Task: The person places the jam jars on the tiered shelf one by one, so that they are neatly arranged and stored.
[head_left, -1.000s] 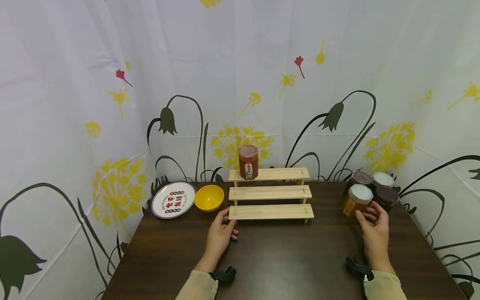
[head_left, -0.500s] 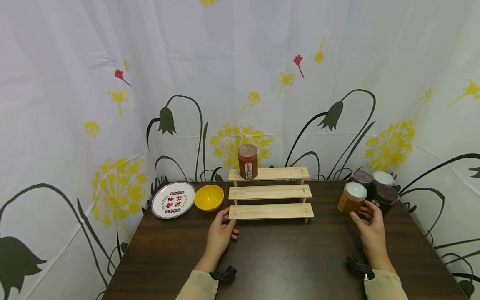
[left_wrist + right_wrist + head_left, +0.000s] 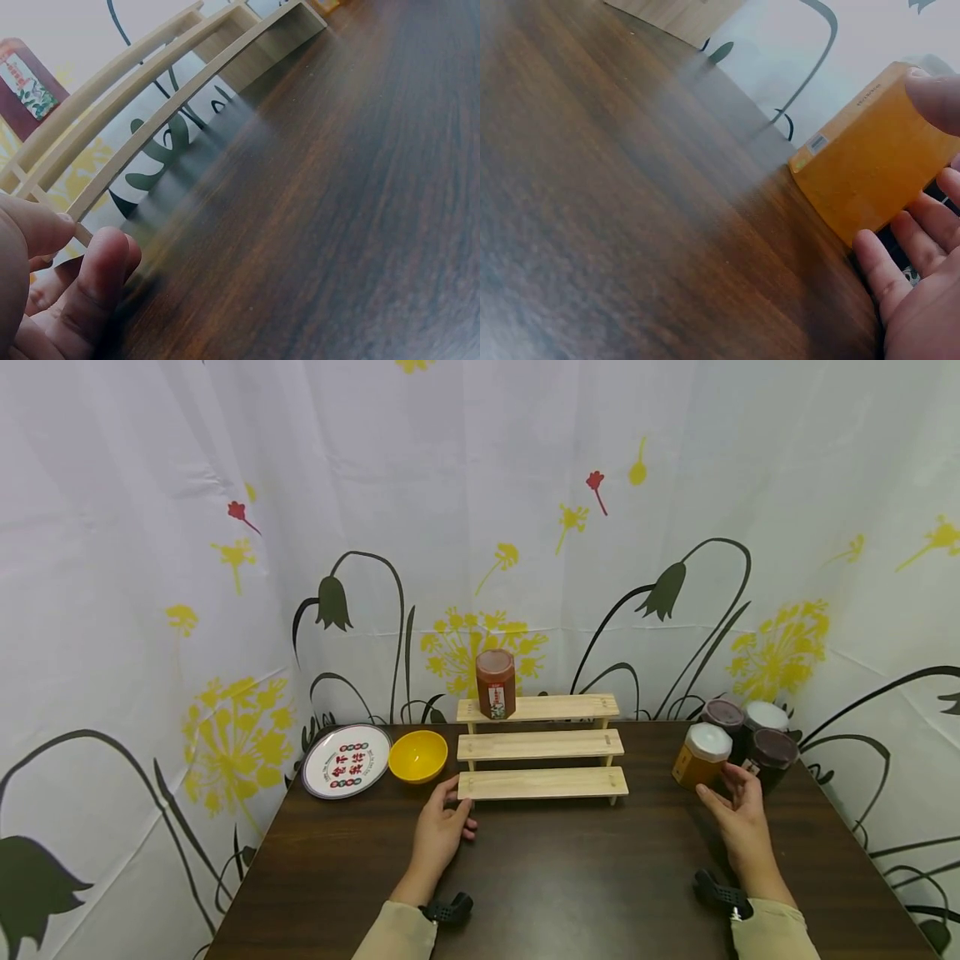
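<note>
A three-tier wooden shelf (image 3: 542,784) stands on the table, with a reddish-brown jar (image 3: 496,687) on the left of its top tier. My left hand (image 3: 437,835) holds the left end of the lowest tier; in the left wrist view thumb and fingers lie on either side of the wood. At the right, an orange jar with a white lid (image 3: 699,763) stands on the table. My right hand (image 3: 742,827) grips it, thumb on the near side and fingers on the right, as the right wrist view shows the orange jar (image 3: 877,157) between them.
Behind and right of the orange jar are two dark jars (image 3: 772,757) and a white-lidded jar (image 3: 767,717). A yellow bowl (image 3: 417,757) and a white plate with red characters (image 3: 318,778) sit left of the shelf. A patterned curtain (image 3: 420,468) hangs behind the table.
The right hand and the orange jar have shifted a little left, away from the dark jars. My left hand has stayed at the shelf's end.
</note>
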A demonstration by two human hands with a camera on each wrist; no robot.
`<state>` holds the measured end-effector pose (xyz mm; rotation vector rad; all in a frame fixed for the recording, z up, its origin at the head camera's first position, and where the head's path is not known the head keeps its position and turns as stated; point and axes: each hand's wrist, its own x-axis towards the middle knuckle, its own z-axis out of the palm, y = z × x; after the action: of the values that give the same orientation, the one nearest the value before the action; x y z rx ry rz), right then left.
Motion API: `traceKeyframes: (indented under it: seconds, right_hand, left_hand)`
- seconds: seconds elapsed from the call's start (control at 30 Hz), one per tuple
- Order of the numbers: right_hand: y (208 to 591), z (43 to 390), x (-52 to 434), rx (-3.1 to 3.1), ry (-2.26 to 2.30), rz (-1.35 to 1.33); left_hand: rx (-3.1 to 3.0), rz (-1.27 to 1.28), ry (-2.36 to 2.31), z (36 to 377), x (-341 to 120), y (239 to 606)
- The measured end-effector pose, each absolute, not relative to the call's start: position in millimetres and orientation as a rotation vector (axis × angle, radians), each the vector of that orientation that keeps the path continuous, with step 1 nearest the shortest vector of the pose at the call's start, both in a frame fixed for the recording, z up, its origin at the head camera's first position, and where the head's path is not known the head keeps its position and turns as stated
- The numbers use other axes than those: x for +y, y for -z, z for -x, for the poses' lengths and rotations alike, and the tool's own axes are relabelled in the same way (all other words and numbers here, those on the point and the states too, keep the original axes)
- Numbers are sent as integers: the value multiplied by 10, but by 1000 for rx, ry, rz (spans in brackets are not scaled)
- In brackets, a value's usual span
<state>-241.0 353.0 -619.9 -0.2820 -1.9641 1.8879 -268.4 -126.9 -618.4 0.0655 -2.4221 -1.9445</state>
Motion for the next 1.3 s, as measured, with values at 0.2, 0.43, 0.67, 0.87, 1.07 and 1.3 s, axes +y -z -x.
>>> traceKeyframes:
  seconds: [0.2, 0.43, 0.67, 0.87, 1.07, 1.3]
  right_hand:
    - [6214, 2423, 3570, -2022, -1854, 281]
    - [6193, 2464, 3603, -2214, -1753, 218]
    - [6223, 2456, 3601, -2246, -1701, 264]
    - [6260, 2439, 3617, -2312, -1699, 204]
    - [6241, 2446, 3605, -2286, -1700, 170]
    - [6242, 2439, 3604, -2295, -1705, 181]
  left_hand:
    - [-2414, -51, 1953, 2688, -1270, 6204]
    - [-2415, -64, 1951, 2715, -1265, 6181]
    - [-2414, -72, 1961, 2705, -1266, 6177]
    - [-2417, -60, 1953, 2698, -1273, 6197]
    - [-2409, -49, 1953, 2708, -1272, 6216]
    - [-2397, -50, 1964, 2698, -1261, 6193]
